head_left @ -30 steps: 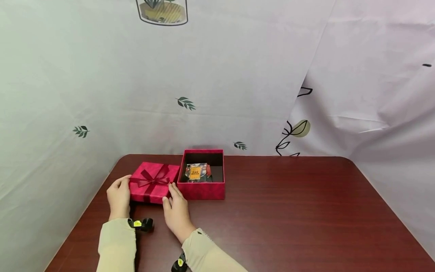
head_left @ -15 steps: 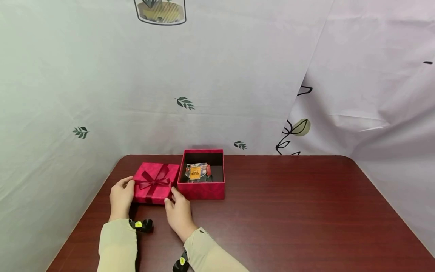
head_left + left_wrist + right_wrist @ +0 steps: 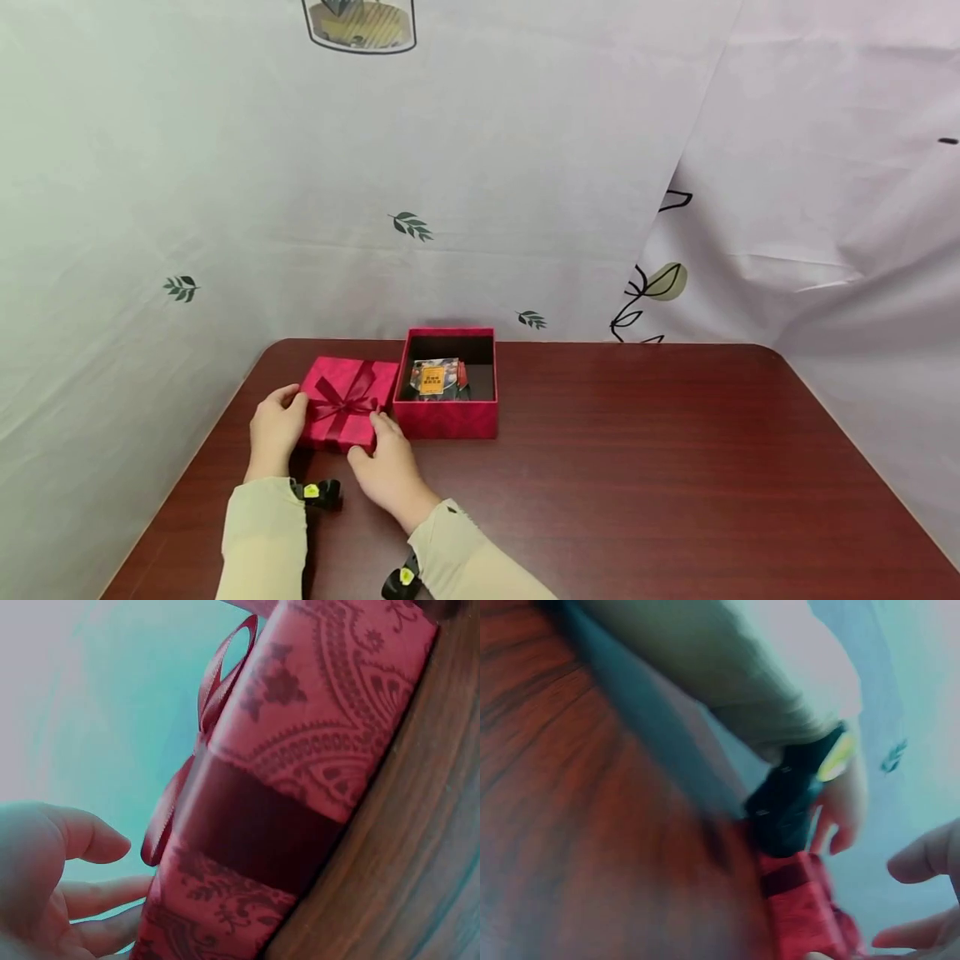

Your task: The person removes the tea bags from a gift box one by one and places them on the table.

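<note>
A red gift box lid point(image 3: 322, 375) with a dark red ribbon bow point(image 3: 345, 404) lies on the table at the left. My left hand point(image 3: 274, 429) touches its left side with the fingers. In the left wrist view, the left thumb point(image 3: 101, 840) stands apart from the lid's patterned side point(image 3: 300, 727). My right hand point(image 3: 392, 473) has its fingertips at the lid's near right corner, the thumb spread away from the fingers. Just right of the lid stands the open red gift box point(image 3: 446, 421), dark inside. A colourful printed packet point(image 3: 432, 381) with a yellow label lies in it.
The reddish-brown wooden table point(image 3: 637, 467) reaches far to the right of the box. Behind it hangs a pale cloth point(image 3: 480, 167) with printed leaves. Both wrists wear black bands, one seen below the left hand point(image 3: 321, 494).
My left hand has moved a little right, and the lid's near left corner has shifted right with it. The right thumb has spread further from the fingers. The open box has stayed put.
</note>
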Demonstrator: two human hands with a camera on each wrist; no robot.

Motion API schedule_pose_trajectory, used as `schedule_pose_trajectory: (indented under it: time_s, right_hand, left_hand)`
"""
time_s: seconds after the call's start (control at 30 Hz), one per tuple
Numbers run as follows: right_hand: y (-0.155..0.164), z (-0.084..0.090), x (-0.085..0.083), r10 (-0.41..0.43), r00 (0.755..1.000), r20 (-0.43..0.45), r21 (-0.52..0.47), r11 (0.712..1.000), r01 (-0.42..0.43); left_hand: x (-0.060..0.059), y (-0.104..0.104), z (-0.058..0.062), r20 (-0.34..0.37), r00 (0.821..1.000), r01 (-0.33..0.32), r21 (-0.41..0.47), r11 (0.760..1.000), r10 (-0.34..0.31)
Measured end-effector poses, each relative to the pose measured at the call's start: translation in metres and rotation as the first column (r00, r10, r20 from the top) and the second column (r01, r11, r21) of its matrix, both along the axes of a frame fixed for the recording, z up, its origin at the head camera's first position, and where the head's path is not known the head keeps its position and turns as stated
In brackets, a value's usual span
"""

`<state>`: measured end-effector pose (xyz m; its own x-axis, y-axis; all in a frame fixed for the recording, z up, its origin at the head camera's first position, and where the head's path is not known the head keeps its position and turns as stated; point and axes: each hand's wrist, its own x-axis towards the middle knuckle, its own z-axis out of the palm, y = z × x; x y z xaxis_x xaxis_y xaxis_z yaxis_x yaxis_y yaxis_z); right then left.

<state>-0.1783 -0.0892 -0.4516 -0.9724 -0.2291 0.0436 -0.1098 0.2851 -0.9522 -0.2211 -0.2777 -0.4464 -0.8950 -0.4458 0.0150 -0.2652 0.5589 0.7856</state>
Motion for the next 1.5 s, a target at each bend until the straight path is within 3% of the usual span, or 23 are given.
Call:
schedule_pose_trajectory:
  time_s: [0.17,0.3,0.43,0.57,0.7,0.83,0.93,1.1,1.27,1.5]
  right_hand:
    - [0.013,0.025,0.004,0.066,0.996,-0.055,0.048,0.997,-0.063]
    - [0.026,0.045,0.005,0.077,0.992,-0.099,-0.018,0.997,-0.079]
    - [0.04,0.059,0.001,0.039,0.986,-0.165,-0.11,0.992,-0.057]
    - [0.055,0.067,-0.006,-0.042,0.976,-0.215,-0.175,0.985,0.004]
    - [0.069,0.068,-0.016,-0.117,0.964,-0.238,-0.188,0.98,0.073]
    - [0.081,0.067,-0.025,-0.179,0.954,-0.24,-0.188,0.973,0.135]
    - [0.088,0.064,-0.031,-0.221,0.945,-0.241,-0.183,0.967,0.18]
    - [0.099,0.057,-0.041,-0.275,0.932,-0.238,-0.157,0.957,0.242]
    - [0.106,0.053,-0.047,-0.32,0.917,-0.239,-0.138,0.946,0.294]
    - [0.113,0.052,-0.052,-0.289,0.942,-0.171,-0.149,0.953,0.265]
  left_hand:
    - [0.0,0.004,0.005,-0.048,0.999,0.022,-0.014,1.0,-0.023]
    - [0.0,0.012,0.014,-0.129,0.99,0.045,-0.037,0.998,-0.05]
    - [0.0,0.023,0.023,-0.241,0.964,0.096,-0.093,0.991,-0.116]
    - [0.0,0.035,0.033,-0.328,0.915,0.169,-0.214,0.962,-0.234]
    - [0.003,0.045,0.042,-0.374,0.851,0.231,-0.367,0.901,-0.37]
    - [0.006,0.052,0.047,-0.375,0.785,0.301,-0.465,0.832,-0.493]
    - [0.005,0.058,0.048,-0.347,0.756,0.348,-0.504,0.79,-0.555]
    - [0.001,0.07,0.044,-0.234,0.761,0.4,-0.566,0.721,-0.605]
    - [-0.002,0.083,0.039,-0.113,0.779,0.428,-0.624,0.654,-0.617]
    - [-0.004,0.088,0.029,-0.053,0.796,0.451,-0.612,0.65,-0.602]
